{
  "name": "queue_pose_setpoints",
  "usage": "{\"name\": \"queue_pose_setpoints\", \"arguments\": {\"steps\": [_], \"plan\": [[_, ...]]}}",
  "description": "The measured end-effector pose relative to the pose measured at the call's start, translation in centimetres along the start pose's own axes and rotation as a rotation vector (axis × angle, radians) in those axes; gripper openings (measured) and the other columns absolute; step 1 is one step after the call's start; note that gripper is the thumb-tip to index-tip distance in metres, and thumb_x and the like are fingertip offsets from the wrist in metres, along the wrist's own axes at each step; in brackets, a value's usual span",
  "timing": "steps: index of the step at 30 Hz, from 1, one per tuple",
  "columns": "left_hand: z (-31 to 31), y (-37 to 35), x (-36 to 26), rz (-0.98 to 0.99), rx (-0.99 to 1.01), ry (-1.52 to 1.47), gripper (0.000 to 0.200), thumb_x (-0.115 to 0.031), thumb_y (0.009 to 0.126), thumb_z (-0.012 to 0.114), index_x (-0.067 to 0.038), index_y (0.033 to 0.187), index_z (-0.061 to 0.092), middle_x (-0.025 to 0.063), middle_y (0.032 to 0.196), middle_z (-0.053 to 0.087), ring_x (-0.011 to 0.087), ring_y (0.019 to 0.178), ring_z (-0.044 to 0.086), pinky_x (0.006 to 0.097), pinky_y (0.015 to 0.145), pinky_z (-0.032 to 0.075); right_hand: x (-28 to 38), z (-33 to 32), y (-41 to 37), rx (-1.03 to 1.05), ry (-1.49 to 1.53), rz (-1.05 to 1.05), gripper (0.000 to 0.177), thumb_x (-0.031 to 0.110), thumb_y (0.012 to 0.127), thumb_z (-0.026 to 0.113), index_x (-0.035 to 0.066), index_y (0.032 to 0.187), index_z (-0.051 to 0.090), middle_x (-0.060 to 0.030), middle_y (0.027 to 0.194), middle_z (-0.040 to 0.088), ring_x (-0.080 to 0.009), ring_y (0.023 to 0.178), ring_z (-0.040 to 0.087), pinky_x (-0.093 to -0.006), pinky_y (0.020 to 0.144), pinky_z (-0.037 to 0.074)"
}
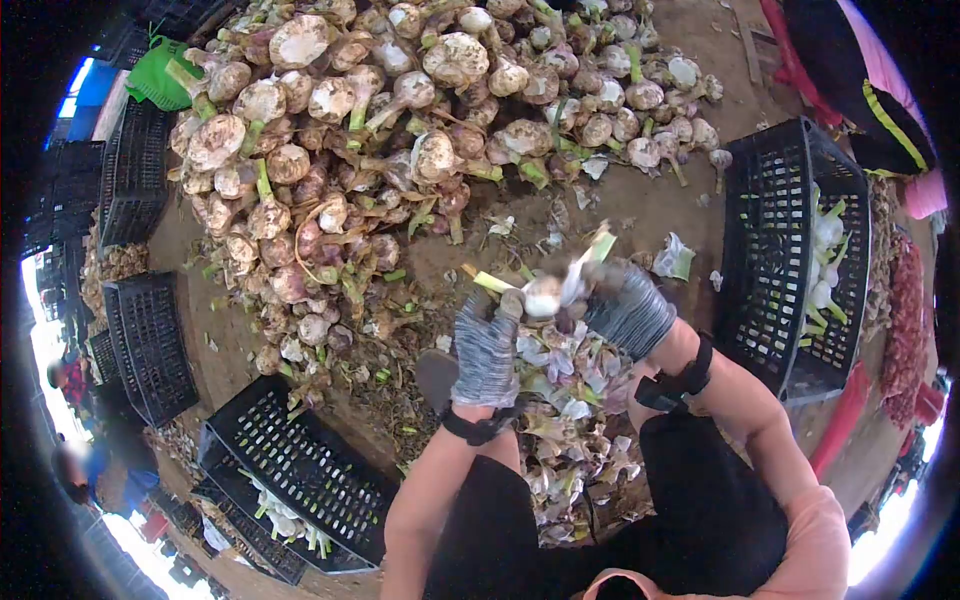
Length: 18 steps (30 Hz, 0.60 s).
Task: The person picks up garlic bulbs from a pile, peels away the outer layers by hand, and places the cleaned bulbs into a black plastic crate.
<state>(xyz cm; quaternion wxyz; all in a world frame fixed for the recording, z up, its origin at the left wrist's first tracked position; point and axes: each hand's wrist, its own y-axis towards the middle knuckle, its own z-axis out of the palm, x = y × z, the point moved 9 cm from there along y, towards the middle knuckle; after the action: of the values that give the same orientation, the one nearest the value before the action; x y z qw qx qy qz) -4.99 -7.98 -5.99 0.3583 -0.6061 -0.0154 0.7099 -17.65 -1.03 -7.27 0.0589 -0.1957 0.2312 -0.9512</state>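
Observation:
In the head view a white garlic bulb (543, 297) with a pale cut stem sits between my gloved hands. My left hand (487, 345), in a grey knit glove, is closed on the bulb from its left side. My right hand (628, 308), in a matching glove and blurred at the fingertips, pinches a strip of garlic skin (575, 281) at the bulb's right side. Below both hands, peeled garlic skins (570, 365) lie in a heap between my legs. Beyond them spreads a large pile of unpeeled, soil-stained garlic (330, 150).
A black crate (765, 250) holding white garlic stands at the right. Another black crate (300, 460) with white garlic is at the lower left. More crates (150, 345) line the left side. A person in dark and pink clothing (860, 90) is at upper right; others are at far left.

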Motion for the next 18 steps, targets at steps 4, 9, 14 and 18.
{"name": "queue_pose_setpoints", "arguments": {"steps": [4,9,14,18], "plan": [[0.4,-0.4,-1.3,0.014,0.057,-0.081,0.020,-0.015,0.086,0.059,-0.002,0.102,0.058,0.0038,0.092,0.062,0.0111,0.082,0.058,0.0254,0.073,0.048,1.6,-0.6,-0.8,-0.172,-0.078,0.073,0.023,0.023,0.084,0.057,0.004,0.098,0.055,-0.0053,0.080,0.058,-0.0163,0.065,0.055,-0.0275,0.060,0.047],[0.2,-0.5,-3.8,0.181,0.024,0.319,0.021,-0.012,0.081,0.065,-0.001,0.099,0.062,0.0039,0.091,0.061,0.0106,0.079,0.056,0.0252,0.071,0.046,3.1,2.8,-1.4,0.048,-2.006,-0.304,0.035,0.027,0.082,0.058,0.003,0.107,0.052,-0.0131,0.100,0.058,-0.0229,0.091,0.057,-0.0330,0.078,0.048],[0.8,-0.4,-3.6,0.232,0.088,0.462,0.021,-0.013,0.079,0.066,-0.001,0.096,0.063,0.0036,0.092,0.060,0.0107,0.083,0.054,0.0251,0.075,0.044,3.3,2.7,-0.5,-0.231,-1.213,-0.227,0.041,0.031,0.078,0.067,0.002,0.104,0.054,-0.0105,0.091,0.060,-0.0166,0.082,0.058,-0.0303,0.073,0.048],[1.3,-0.5,-4.4,0.244,0.101,0.443,0.020,-0.010,0.079,0.067,-0.001,0.095,0.064,0.0026,0.092,0.060,0.0106,0.082,0.054,0.0248,0.075,0.044,0.9,1.2,0.1,-0.117,-0.954,0.128,0.033,0.027,0.080,0.066,0.002,0.100,0.056,-0.0065,0.084,0.061,-0.0110,0.075,0.055,-0.0267,0.067,0.047]]}}
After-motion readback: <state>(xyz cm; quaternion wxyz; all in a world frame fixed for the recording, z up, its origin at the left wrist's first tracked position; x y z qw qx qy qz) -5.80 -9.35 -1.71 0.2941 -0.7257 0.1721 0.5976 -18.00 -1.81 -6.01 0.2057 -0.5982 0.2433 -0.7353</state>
